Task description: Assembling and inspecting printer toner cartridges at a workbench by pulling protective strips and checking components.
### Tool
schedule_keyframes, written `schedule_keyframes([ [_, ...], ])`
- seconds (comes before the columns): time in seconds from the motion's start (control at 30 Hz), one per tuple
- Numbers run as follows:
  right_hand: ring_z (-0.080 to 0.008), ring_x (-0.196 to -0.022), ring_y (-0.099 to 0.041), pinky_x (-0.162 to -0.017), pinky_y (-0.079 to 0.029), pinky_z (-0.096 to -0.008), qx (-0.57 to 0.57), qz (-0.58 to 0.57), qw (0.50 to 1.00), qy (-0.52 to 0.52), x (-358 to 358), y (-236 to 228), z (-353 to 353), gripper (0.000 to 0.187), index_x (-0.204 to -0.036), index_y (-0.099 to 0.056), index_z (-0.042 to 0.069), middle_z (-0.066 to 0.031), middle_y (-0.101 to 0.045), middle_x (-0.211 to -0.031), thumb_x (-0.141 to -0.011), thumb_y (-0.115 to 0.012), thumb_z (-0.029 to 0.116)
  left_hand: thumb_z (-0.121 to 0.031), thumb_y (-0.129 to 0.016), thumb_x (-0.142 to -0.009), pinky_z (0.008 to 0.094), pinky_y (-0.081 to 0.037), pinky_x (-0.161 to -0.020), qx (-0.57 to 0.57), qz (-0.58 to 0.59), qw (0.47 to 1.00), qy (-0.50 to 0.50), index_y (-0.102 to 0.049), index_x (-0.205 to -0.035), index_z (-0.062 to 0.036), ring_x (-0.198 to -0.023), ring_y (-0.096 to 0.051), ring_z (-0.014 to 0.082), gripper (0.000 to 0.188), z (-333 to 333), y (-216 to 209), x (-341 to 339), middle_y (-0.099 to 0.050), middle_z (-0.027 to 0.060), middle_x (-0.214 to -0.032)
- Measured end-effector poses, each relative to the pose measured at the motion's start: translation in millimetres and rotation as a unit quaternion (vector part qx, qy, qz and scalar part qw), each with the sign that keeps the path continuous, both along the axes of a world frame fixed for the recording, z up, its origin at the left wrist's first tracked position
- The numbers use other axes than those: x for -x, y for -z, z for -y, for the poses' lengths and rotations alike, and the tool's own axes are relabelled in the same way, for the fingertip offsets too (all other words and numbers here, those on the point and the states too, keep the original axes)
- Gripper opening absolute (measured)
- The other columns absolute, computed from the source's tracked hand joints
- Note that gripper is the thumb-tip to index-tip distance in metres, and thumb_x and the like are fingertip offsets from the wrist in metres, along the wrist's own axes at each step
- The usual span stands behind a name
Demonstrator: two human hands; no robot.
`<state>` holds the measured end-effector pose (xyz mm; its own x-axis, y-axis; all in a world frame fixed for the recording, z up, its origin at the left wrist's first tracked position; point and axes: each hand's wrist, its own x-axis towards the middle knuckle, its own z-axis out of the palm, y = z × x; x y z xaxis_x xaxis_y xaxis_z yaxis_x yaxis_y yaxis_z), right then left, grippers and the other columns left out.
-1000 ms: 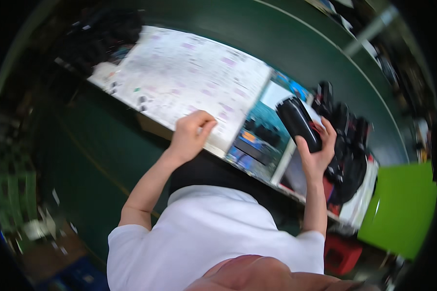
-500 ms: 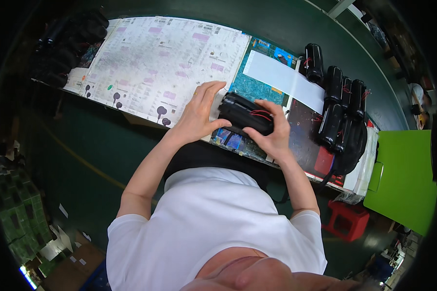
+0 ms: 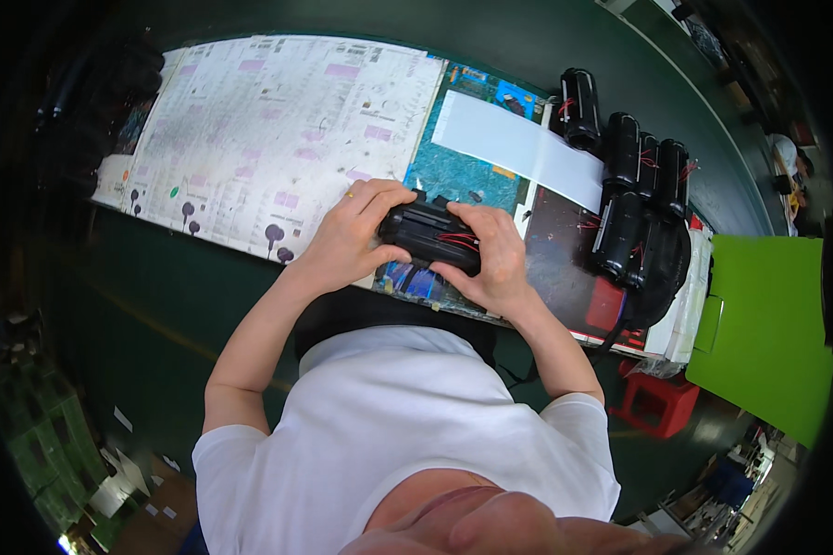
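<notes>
Here you are with both hands on the black cylinder [image 3: 424, 231], which lies on its side over the teal printed strip [image 3: 477, 181] of the bench, right in front of you; your left hand [image 3: 344, 233] is curled round its left end, fingers on the far side, thumb on the near one; your right hand [image 3: 492, 259] cups the right end the same way, fingers and thumb parted by just the body's width, so both grips are closed on it; the red wires [image 3: 457, 240] lie along the top near your right fingers, and it looks wise to leave them free of that grip, since a pinch there could tug them; dark tabs show at the cylinder's edges, though I cannot tell whether they belong to it or to something beneath; even pressure from both thumbs should stop it rolling; it slants, left end farther from you; beyond lies the white sheet [image 3: 518, 154], and to the right other black cylinders [image 3: 622, 153] stand or lie close together, well apart from your hands.
</notes>
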<state>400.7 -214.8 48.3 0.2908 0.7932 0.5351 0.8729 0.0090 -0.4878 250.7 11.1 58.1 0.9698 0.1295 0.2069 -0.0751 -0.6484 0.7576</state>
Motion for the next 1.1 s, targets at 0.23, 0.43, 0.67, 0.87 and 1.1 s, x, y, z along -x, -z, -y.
schedule_keyframes([
  [0.23, -0.0265, -0.127, -0.068, -0.111, -0.052, -0.0419, 0.02, -0.305, 0.951, -0.046, -57, -13, 18, 0.062, -0.15, -0.056, 0.001, -0.0158, -0.072, -0.138, -0.1, -0.076, 0.032, -0.039, -0.086, -0.086, 0.0469, -0.049, -0.107, 0.005, 0.005, 1.0, 0.025, -0.064, -0.14, -0.0045, -0.124, -0.056, 0.0362, 0.067, -41, -8, -35, -0.064, 0.0138, -0.133],
  [0.43, -0.0225, -0.097, -0.077, -0.088, -0.061, -0.0371, -0.041, -0.272, 0.954, 0.121, -140, 14, -72, 0.029, -0.124, -0.07, -0.001, -0.0128, -0.078, -0.112, -0.097, -0.072, 0.011, -0.042, -0.086, -0.086, 0.0533, -0.043, -0.111, -0.199, 0.043, 0.973, -0.114, -0.064, -0.138, -0.0039, -0.141, -0.044, 0.0386, 0.068, -50, 40, -144, -0.058, 0.0163, -0.142],
  [0.67, -0.0355, -0.092, -0.074, -0.083, -0.059, -0.0508, 0.15, 0.049, 0.959, 0.233, -145, 21, -126, 0.025, -0.111, -0.074, 0.006, -0.0152, -0.071, -0.106, -0.089, -0.076, 0.017, -0.044, -0.09, -0.081, 0.056, -0.037, -0.118, -0.195, 0.04, 0.97, -0.141, -0.063, -0.14, -0.0037, -0.15, -0.036, 0.0395, 0.076, -50, 57, -146, -0.05, 0.0162, -0.153],
  [0.87, -0.0345, -0.09, -0.073, -0.077, -0.056, -0.0495, 0.169, -0.037, 0.964, 0.2, -143, 9, -121, 0.014, -0.098, -0.072, 0.009, -0.0124, -0.072, -0.1, -0.089, -0.077, 0.019, -0.04, -0.089, -0.083, 0.0477, -0.047, -0.111, -0.126, 0.096, 0.978, -0.136, -0.071, -0.126, -0.0023, -0.136, -0.055, 0.0336, 0.06, -58, 49, -143, -0.068, 0.0138, -0.132],
  [1.1, -0.0233, -0.073, -0.068, -0.069, -0.054, -0.0395, 0.053, -0.033, 0.99, 0.124, -98, -29, -134, 0.011, -0.098, -0.073, 0.008, -0.0068, -0.071, -0.096, -0.09, -0.078, 0.014, -0.012, -0.077, -0.097, 0.0269, -0.055, -0.067, 0.354, 0.016, 0.925, -0.141, -0.075, -0.105, -0.0008, -0.072, -0.064, 0.008, 0.014, -58, 28, -119, -0.07, 0.0004, -0.082],
])
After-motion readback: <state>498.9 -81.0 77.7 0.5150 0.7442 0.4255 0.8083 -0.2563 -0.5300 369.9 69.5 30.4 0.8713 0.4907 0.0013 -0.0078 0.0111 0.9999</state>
